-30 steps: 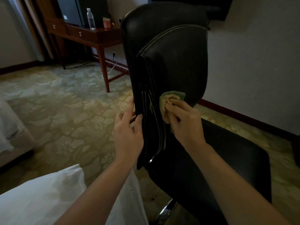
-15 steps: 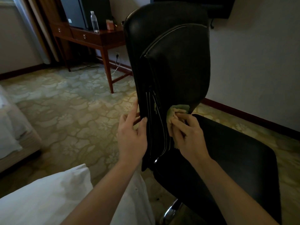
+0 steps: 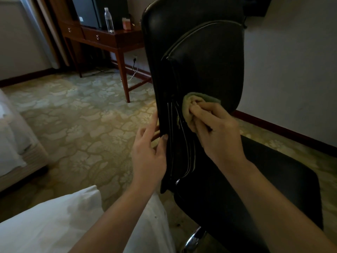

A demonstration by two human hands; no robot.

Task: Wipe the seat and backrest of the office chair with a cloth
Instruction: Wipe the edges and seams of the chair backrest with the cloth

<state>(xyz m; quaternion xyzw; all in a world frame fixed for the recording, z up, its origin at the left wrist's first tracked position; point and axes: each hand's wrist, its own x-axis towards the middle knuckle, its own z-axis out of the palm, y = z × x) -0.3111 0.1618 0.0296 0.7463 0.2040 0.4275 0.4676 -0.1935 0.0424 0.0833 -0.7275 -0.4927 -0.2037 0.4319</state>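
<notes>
Right hand [image 3: 217, 132] fingers bunch green cloth [image 3: 193, 105] against black backrest [image 3: 206, 70]. Left hand [image 3: 147, 154] fingers curled round backrest's side edge.

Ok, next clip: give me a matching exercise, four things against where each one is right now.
Things:
1. green cloth
2. left hand
3. water bottle
4. right hand

Places:
A. standing on the wooden desk
B. bunched against the backrest's front
C. gripping the green cloth
D. holding the backrest's side edge

Pairs: 1-B, 2-D, 3-A, 4-C
</notes>
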